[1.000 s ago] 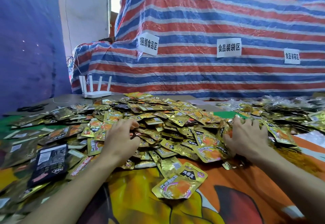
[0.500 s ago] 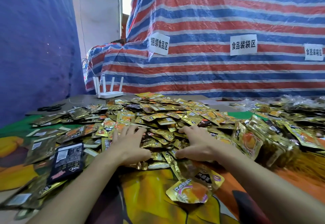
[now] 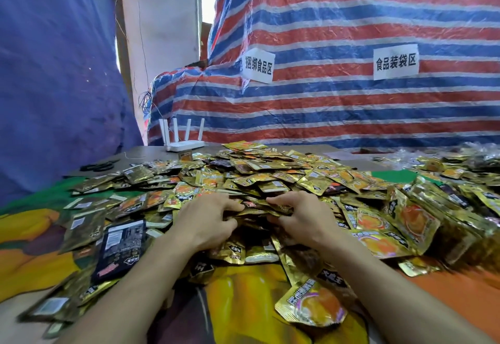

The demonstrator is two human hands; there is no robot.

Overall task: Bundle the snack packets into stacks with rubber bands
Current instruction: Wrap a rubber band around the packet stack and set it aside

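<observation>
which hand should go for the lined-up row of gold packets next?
Right, likely. The right hand and left hand both grip a clump of packets mid-pile, but the right sits next to the row of gold packets; the left would have to cross over it.

A red, blue and white striped tarpaulin [image 3: 351, 32] drapes the back and right of the room, and two white paper signs printed with black Chinese characters are stuck to it, one [image 3: 258, 66] at its corner and one [image 3: 395, 61] further right. A dark blue tarp [image 3: 54, 73] hangs at the left, and between the two a pale wall [image 3: 162, 32] shows with a daylit window [image 3: 208, 5]. A white four-antenna router [image 3: 184, 141] stands on the grey tabletop [image 3: 151, 151] below a tangle of thin wires [image 3: 144, 100].
</observation>
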